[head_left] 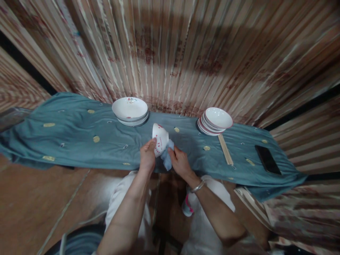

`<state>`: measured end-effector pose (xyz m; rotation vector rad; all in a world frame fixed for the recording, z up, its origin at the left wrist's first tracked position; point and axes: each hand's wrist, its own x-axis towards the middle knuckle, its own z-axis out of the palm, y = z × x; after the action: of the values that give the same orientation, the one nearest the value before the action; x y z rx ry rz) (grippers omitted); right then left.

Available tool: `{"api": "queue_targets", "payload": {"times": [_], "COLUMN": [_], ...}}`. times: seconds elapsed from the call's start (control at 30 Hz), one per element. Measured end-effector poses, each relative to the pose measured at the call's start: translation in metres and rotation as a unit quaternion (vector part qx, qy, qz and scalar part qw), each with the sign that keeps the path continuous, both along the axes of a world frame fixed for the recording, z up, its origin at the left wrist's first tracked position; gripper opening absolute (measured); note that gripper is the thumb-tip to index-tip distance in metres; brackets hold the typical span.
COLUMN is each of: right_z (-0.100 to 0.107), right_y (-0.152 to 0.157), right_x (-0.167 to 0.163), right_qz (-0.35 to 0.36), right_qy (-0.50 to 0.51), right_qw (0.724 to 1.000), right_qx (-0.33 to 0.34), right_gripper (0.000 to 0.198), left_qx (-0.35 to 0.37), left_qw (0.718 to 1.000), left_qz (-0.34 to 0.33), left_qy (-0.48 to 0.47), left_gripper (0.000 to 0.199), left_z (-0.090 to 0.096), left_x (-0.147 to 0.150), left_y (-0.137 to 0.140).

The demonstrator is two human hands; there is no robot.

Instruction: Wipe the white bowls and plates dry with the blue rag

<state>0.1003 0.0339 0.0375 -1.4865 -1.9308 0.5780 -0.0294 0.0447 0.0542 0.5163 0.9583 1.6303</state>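
Bowl [160, 137] is tilting on its side above the near half of the covered table [74, 141]. The left hand [148, 154] is gripping it from eight o'clock, the thumb pressing on the patterned outside. At four o'clock, the right hand [180, 162] is pinching a blue rag [166, 159] between narrow fingers, and the rag is seemingly touching the bowl. I am judging that wiping is the step in hand; the next move is calling for a firm left hold while the rag is following the curved wall. Further out, plates [130, 109] are standing stacked at ten o'clock, other bowls [217, 119] between two and three, and chopsticks [225, 149] and a phone [267, 160] are lying toward three.
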Motion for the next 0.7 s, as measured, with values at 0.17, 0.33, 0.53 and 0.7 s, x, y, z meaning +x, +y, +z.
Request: {"api": "queue_targets", "payload": {"times": [0.17,0.33,0.53,0.7], "right_z": [0.009,0.008,0.008,0.014], "right_y": [-0.009,-0.006,0.009,0.02], "right_x": [-0.003,-0.008,-0.003,0.009], "right_qz": [0.034,0.077,0.076,0.053], "right_qy": [-0.031,-0.039,-0.016,0.069], "right_qw": [0.986,0.973,0.979,0.989], "right_qx": [0.161,0.213,0.186,0.118], "right_gripper": [0.035,0.047,0.051,0.049], "left_qx": [0.006,0.016,0.02,0.009], "left_qw": [1.0,0.998,0.991,0.984], "left_qz": [-0.014,-0.036,-0.079,-0.131], "left_qy": [0.006,0.057,0.109,0.12], "left_gripper": [0.037,0.031,0.035,0.041], "left_z": [0.001,-0.003,-0.004,0.007], "left_x": [0.0,0.003,0.004,0.008], "left_y": [-0.001,-0.003,-0.01,-0.02]}}
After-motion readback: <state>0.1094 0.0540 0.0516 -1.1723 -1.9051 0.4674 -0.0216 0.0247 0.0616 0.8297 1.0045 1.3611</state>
